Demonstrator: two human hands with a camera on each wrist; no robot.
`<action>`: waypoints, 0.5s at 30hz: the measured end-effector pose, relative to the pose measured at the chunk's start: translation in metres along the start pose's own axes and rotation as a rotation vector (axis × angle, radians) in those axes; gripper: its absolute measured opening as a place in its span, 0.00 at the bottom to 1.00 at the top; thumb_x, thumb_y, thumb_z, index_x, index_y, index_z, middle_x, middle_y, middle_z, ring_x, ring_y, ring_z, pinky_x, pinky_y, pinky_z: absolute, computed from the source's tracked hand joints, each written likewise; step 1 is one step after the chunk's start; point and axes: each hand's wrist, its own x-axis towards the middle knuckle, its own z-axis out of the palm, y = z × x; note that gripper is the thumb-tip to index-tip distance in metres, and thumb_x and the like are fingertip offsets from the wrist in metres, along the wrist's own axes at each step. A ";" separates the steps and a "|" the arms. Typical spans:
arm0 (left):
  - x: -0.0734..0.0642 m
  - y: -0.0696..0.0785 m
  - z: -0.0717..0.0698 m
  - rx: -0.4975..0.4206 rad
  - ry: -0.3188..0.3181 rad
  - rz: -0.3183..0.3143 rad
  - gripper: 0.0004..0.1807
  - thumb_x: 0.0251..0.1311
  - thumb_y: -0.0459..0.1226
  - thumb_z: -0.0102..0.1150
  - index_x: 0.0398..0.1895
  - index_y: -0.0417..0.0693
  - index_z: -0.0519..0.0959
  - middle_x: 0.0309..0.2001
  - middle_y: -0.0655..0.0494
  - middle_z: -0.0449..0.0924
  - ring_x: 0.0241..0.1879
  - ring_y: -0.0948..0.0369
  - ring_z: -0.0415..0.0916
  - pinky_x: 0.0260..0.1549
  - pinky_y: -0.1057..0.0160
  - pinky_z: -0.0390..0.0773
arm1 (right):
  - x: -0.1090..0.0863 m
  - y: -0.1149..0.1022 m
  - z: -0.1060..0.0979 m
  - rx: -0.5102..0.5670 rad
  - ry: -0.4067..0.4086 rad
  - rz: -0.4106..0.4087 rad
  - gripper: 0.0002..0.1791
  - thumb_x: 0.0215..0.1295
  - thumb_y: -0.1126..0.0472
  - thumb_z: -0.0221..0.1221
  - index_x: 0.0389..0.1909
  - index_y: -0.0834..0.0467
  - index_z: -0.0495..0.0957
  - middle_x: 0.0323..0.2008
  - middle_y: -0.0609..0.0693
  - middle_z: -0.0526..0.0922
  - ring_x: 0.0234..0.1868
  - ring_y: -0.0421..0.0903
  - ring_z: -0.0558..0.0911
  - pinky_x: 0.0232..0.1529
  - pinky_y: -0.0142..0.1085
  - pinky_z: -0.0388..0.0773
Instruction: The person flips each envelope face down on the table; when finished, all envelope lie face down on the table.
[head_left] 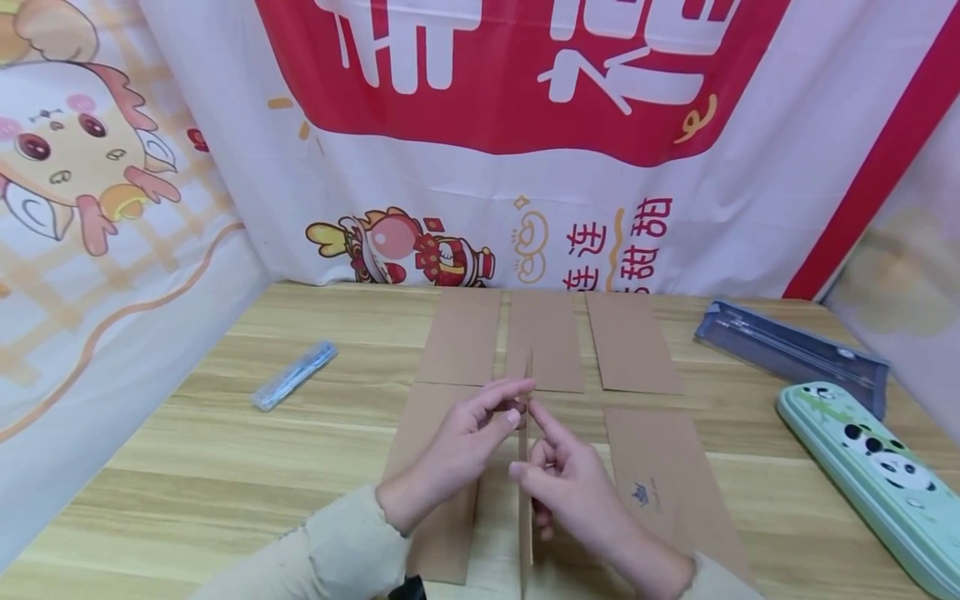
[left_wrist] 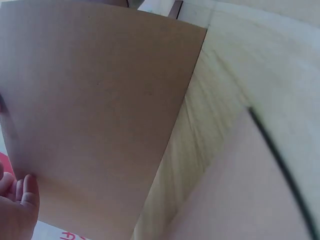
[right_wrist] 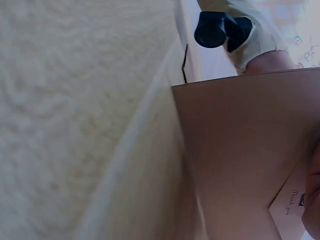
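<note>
A brown cardboard sheet point(head_left: 526, 500) stands upright between my hands, seen nearly edge-on in the head view. My left hand point(head_left: 457, 437) holds its upper part from the left, index finger reaching over the top edge. From the right, my right hand point(head_left: 577, 483) grips it, index finger against the upper part and thumb across the near edge. The sheet's broad face point(left_wrist: 100, 110) fills much of the left wrist view. In the right wrist view another face point(right_wrist: 240, 145) shows, with a small corner printed "Thank you" point(right_wrist: 290, 210) beside the fingers.
More brown cardboard sheets lie flat around my hands: a long one point(head_left: 431, 467) at left, a printed one point(head_left: 667, 483) at right, and three shorter ones along the back, including the rightmost point(head_left: 633, 342). A clear pen case point(head_left: 296, 377), a dark mesh pouch point(head_left: 795, 350) and a green panda case point(head_left: 873, 475) flank them.
</note>
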 end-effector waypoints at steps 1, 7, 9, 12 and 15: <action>0.000 -0.001 0.000 -0.013 -0.008 0.004 0.21 0.64 0.27 0.43 0.61 0.34 0.66 0.61 0.41 0.65 0.52 0.53 0.68 0.52 0.66 0.74 | 0.000 0.000 -0.001 -0.004 0.007 0.009 0.44 0.56 0.66 0.58 0.72 0.57 0.46 0.20 0.48 0.69 0.11 0.38 0.68 0.10 0.35 0.75; 0.000 -0.005 0.001 -0.060 -0.052 0.009 0.23 0.64 0.26 0.42 0.64 0.34 0.62 0.63 0.39 0.64 0.58 0.47 0.66 0.56 0.67 0.70 | -0.002 -0.003 -0.009 0.009 0.086 0.053 0.41 0.56 0.71 0.54 0.71 0.56 0.50 0.19 0.47 0.67 0.09 0.39 0.66 0.08 0.32 0.71; -0.002 -0.003 0.000 -0.086 -0.042 -0.005 0.24 0.64 0.26 0.43 0.65 0.34 0.61 0.63 0.39 0.64 0.59 0.46 0.66 0.56 0.67 0.70 | -0.005 -0.004 -0.011 0.015 0.133 0.070 0.40 0.57 0.70 0.54 0.71 0.55 0.52 0.19 0.47 0.67 0.10 0.39 0.67 0.08 0.32 0.71; -0.007 0.001 -0.004 -0.089 0.005 -0.006 0.24 0.63 0.26 0.44 0.64 0.34 0.62 0.61 0.37 0.66 0.59 0.45 0.66 0.56 0.67 0.71 | -0.010 -0.005 -0.015 0.016 0.199 0.041 0.38 0.59 0.69 0.55 0.70 0.56 0.53 0.20 0.46 0.68 0.13 0.38 0.67 0.12 0.31 0.70; -0.010 0.004 -0.009 -0.052 0.094 -0.009 0.23 0.62 0.25 0.46 0.61 0.32 0.65 0.58 0.37 0.69 0.57 0.45 0.68 0.54 0.68 0.72 | -0.012 -0.002 -0.021 0.035 0.238 -0.055 0.36 0.61 0.70 0.53 0.70 0.61 0.52 0.20 0.44 0.69 0.16 0.36 0.66 0.15 0.29 0.68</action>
